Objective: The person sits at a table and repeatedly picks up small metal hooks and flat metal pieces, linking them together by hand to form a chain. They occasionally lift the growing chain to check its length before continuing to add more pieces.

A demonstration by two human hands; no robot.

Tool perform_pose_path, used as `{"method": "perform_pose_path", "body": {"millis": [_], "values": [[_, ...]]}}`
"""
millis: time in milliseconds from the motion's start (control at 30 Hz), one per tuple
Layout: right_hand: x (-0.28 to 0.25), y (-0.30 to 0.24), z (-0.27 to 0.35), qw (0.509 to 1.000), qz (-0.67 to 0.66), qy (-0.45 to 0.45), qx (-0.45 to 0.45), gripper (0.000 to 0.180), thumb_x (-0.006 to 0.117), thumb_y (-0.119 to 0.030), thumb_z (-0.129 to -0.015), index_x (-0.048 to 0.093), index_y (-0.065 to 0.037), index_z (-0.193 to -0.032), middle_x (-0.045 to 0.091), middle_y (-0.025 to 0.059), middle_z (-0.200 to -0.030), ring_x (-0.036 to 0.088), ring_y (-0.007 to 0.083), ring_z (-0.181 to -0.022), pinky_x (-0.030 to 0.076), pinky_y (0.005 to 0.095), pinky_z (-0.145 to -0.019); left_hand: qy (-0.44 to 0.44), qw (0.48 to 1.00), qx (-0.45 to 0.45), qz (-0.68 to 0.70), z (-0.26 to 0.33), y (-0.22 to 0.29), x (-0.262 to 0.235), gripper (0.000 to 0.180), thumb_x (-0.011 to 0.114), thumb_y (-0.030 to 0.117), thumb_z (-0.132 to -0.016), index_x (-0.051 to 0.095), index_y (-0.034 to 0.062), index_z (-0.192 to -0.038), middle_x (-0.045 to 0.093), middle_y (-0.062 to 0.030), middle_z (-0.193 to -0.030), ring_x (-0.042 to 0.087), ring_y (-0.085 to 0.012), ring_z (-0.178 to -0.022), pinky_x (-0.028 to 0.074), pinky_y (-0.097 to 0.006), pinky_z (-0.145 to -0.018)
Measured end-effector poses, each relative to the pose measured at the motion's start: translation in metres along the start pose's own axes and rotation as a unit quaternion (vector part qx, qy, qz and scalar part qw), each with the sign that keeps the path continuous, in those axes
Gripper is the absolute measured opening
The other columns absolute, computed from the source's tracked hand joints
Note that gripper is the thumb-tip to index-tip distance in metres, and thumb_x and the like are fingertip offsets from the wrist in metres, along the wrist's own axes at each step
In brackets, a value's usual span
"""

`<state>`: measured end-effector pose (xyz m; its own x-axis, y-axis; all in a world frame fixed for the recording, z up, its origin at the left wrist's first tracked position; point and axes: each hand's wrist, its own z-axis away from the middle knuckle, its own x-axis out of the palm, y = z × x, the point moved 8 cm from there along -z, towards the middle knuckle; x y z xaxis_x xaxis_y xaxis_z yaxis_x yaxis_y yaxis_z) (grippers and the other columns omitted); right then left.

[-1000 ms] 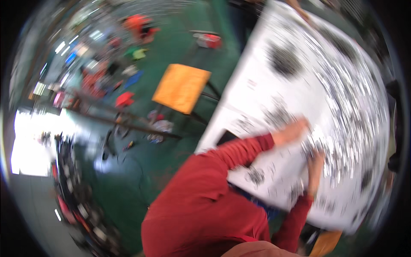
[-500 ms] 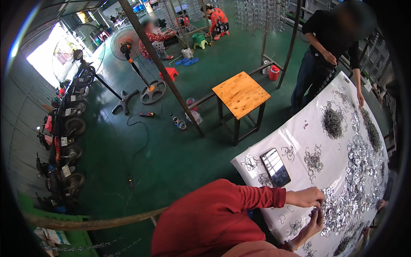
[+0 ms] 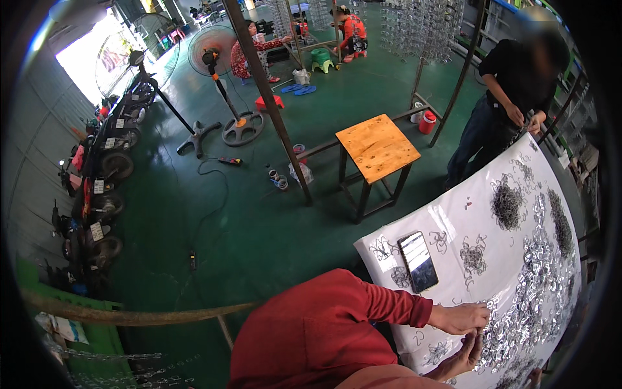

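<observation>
At the near edge of a pile of small shiny metal pieces (image 3: 534, 279), my hands work close together over the white-covered table (image 3: 447, 269). My left hand (image 3: 461, 318), in a red sleeve, has its fingers bent and pinched at the pile's edge. Just below it my right hand (image 3: 461, 362) is closed, its fingertips raised against the left ones. What the fingers hold is too small to make out. A dark-screened phone (image 3: 419, 261) lies beyond my left hand. Thin bent wire hooks (image 3: 473, 258) sit in loose clusters around it.
Larger heaps of dark wire hooks (image 3: 507, 206) lie farther up the table. A co-worker in black (image 3: 512, 91) stands at its far end. A wooden-topped stool (image 3: 378, 148), metal frame posts (image 3: 269, 104) and a standing fan (image 3: 223, 84) are beyond. Motorbikes (image 3: 107, 201) line the left.
The view has shifted a little. My hands stay together at the pile. The co-worker's reaching hand has left the table heap and come up near their other hand.
</observation>
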<state>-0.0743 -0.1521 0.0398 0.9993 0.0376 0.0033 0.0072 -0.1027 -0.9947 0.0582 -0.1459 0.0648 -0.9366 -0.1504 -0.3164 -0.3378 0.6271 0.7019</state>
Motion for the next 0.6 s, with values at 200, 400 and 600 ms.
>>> {"method": "perform_pose_path", "body": {"millis": [200, 400, 600], "values": [[0.002, -0.013, 0.018, 0.995, 0.095, -0.012, 0.0, 0.015, 0.058, 0.003, -0.088, 0.067, 0.006, -0.1, 0.065, 0.0079, -0.09, 0.061, 0.0146, -0.086, 0.051, 0.0276, -0.075, -0.075, 0.986, -0.115, 0.092, 0.015, -0.019, 0.017, 0.021, 0.054, 0.012, -0.083, 0.061, -0.0006, -0.098, 0.059, -0.014, -0.1, 0.055, -0.0316, -0.098, 0.044, -0.041, -0.089], [-0.051, 0.011, 0.035, 0.988, 0.045, -0.127, 0.078, 0.029, 0.063, 0.002, -0.084, 0.068, 0.0, -0.113, 0.063, 0.0072, -0.085, 0.06, 0.0121, -0.073, 0.049, 0.0236, -0.064, -0.166, 0.916, -0.28, 0.236, 0.05, -0.015, 0.019, 0.012, 0.059, 0.002, -0.09, 0.064, -0.0024, -0.1, 0.071, -0.0096, -0.092, 0.067, -0.0149, -0.09, 0.052, -0.028, -0.082], [-0.151, 0.077, -0.048, 0.973, 0.167, 0.104, 0.123, 0.026, 0.06, -0.012, -0.089, 0.067, 0.004, -0.109, 0.068, 0.0072, -0.082, 0.062, 0.0106, -0.067, 0.051, 0.0235, -0.061, -0.204, 0.928, -0.246, 0.189, 0.042, -0.005, 0.009, 0.011, 0.059, -0.001, -0.089, 0.064, -0.0039, -0.098, 0.071, -0.0113, -0.095, 0.067, -0.0173, -0.091, 0.053, -0.029, -0.082]]}}
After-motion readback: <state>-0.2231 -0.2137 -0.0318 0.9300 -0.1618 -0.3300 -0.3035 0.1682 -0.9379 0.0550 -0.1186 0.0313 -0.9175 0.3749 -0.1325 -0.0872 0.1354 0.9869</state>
